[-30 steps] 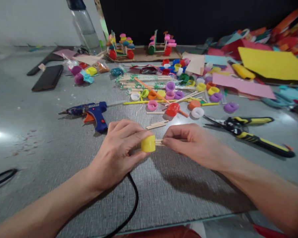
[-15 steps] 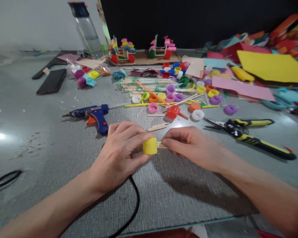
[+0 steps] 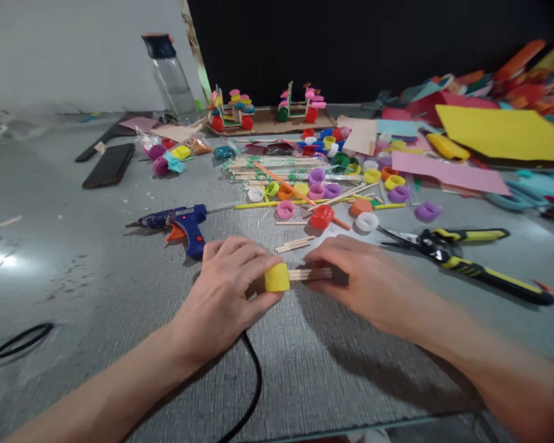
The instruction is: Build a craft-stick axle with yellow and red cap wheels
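The blue glue gun (image 3: 189,220) served as the reference point on the bench (image 3: 133,301). The yellow cap (image 3: 277,278) was located to its right, on the near side. The left hand (image 3: 224,289) gripped this cap between thumb and fingers; the undersides of those fingers were out of sight. Thin wooden sticks (image 3: 302,275) extended from the cap's right end. Their inner ends were concealed, so the depth of insertion could not be determined. The right hand (image 3: 355,274), farther right of the glue gun, was motion-blurred. Its fingers stood parted above and below the sticks; contact could not be confirmed.

A black cable (image 3: 257,369) emerged from beneath the left hand, on the near side of the glue gun; any connection between the two was covered. Well to the right of the glue gun, the frame edge cut off a yellow sheet (image 3: 503,132).

The glue gun carried a white label (image 3: 183,212) with characters too small to read. Beyond it to the right, wrapped chopsticks (image 3: 290,163) bore illegible green print.
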{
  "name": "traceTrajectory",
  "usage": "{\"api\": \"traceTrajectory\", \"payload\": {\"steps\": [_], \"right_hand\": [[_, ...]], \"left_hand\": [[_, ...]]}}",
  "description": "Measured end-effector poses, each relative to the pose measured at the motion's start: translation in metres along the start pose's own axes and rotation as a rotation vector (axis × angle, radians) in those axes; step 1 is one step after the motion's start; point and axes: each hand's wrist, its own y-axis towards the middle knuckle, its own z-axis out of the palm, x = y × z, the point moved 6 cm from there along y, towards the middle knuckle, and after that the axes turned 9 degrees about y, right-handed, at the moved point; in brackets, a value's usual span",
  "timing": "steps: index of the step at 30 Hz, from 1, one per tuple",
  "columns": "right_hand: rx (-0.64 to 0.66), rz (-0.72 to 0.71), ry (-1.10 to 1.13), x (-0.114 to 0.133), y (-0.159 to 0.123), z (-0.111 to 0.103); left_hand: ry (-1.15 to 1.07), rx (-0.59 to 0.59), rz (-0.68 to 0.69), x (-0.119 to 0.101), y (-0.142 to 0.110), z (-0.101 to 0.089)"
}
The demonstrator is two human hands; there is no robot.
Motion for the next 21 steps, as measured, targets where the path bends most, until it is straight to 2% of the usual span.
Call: {"api": "traceTrajectory", "payload": {"steps": [6, 21], "right_hand": [[0.019, -0.104, -0.084, 0.005, 0.001, 0.012], [-0.029, -0.205, -0.215, 0.016, 0.001, 0.011]], "left_hand": [[0.053, -0.007, 0.024, -0.004, 0.001, -0.001], [0.119, 0.040, 0.055, -0.011, 0.002, -0.001]]}}
